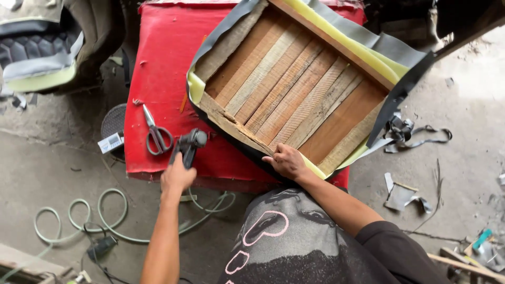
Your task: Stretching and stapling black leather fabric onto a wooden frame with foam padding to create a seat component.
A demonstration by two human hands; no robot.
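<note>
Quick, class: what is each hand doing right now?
Left hand: closed around a pneumatic staple gun.
Right hand: pressing dark fabric against the wooden frame, holding nothing.

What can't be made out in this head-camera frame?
- Left hand: its fingers wrap the dark stapler tool, which is motion-blurred, so its grip is unclear.
- Right hand: fingertips tucked over the wooden frame edge, hidden by grey cover.
- Frame's far corner: cut off by the top edge.
- Small white device: too small to identify.
- Green hose: its end leaves the picture.
</note>
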